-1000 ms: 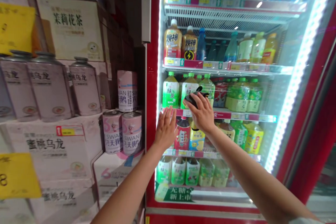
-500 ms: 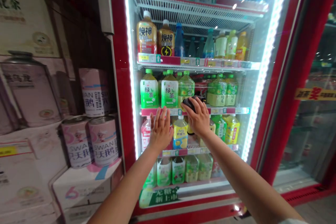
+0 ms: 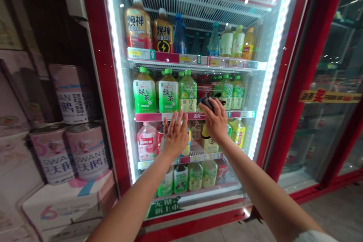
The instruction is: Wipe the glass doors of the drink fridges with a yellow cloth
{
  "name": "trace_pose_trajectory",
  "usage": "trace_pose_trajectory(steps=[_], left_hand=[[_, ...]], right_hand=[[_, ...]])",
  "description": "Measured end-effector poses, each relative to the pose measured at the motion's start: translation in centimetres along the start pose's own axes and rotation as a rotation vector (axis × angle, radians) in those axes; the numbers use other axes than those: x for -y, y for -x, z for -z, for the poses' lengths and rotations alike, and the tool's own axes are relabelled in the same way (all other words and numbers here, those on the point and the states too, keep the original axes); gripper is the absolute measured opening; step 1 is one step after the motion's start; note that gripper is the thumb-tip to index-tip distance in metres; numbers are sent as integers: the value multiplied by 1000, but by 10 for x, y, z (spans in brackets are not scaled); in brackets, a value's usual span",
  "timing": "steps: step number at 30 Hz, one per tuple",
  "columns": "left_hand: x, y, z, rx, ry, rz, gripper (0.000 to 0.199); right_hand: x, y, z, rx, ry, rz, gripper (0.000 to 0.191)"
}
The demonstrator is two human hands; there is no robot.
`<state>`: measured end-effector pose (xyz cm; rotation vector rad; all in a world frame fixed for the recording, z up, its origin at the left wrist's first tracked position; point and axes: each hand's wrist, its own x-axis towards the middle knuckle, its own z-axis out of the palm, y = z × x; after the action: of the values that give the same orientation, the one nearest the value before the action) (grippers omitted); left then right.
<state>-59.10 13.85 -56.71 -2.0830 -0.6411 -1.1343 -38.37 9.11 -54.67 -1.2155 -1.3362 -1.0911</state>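
Note:
My left hand [image 3: 173, 136] is raised with its fingers spread and holds nothing; it overlaps the lower shelf of bottles in the red-framed cooler [image 3: 102, 83]. Beside it, my right hand [image 3: 216, 121] has its fingers wrapped round a black object [image 3: 210, 103], whose exact kind I cannot make out. Behind the hands stand green tea bottles [image 3: 168, 92] on the middle shelf, with a pink bottle [image 3: 146, 141] on the shelf below. Whether either hand touches the glass is not clear.
Pink cans [image 3: 86, 151] are stacked at the left on a white box [image 3: 70, 200]. Amber bottles [image 3: 138, 22] stand on a higher shelf. Another red-framed glass door [image 3: 329, 106] is at the right.
The view has shifted, so the cooler and cans appear further left. My left hand stays spread, and my right hand still holds the black object.

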Motion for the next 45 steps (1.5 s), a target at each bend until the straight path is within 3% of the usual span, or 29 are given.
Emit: trace_pose_trajectory(steps=[2, 4, 8, 10, 12, 16, 20, 24, 28, 31, 33, 36, 39, 42, 45], left_hand=[[-7, -4, -3, 2, -1, -9, 96], [-13, -4, -6, 5, -5, -15, 94], [-23, -1, -12, 16, -15, -30, 91], [-29, -3, -15, 42, -6, -45, 94], [-36, -10, -18, 63, 11, -59, 97], [-48, -25, -24, 55, 35, -83, 93], [-55, -31, -30, 32, 32, -102, 88], [-65, -36, -36, 23, 25, -144, 86], [-81, -49, -43, 26, 30, -187, 83], [-95, -58, -50, 35, 32, -203, 81], [-103, -61, -54, 35, 36, -200, 81], [-113, -61, -59, 35, 62, -180, 84], [-123, -62, -63, 56, 92, -184, 88], [-132, -69, -66, 67, 106, -199, 88], [-142, -79, -70, 56, 111, -199, 82]], right_hand=[[-23, -2, 6, -76, -7, -88, 47], [-36, 17, 10, -120, -4, -153, 49], [-27, 65, 12, -64, 13, -143, 55], [-18, 66, 12, 34, 13, -45, 55], [-19, 49, 13, 104, 12, 25, 55], [-57, 14, 17, -22, 29, -66, 50], [-90, 41, 22, -183, 46, -208, 49], [-94, 74, 26, -108, 96, -142, 50], [-116, 51, 38, -6, 104, -74, 47], [-147, 36, 48, -61, 104, -170, 46], [-161, 44, 50, -107, 110, -257, 47], [-160, 70, 52, -129, 116, -304, 51], [-148, 76, 56, -25, 86, -177, 52], [-156, 45, 65, 88, 44, -48, 46], [-189, 14, 74, 26, 55, -121, 44]])
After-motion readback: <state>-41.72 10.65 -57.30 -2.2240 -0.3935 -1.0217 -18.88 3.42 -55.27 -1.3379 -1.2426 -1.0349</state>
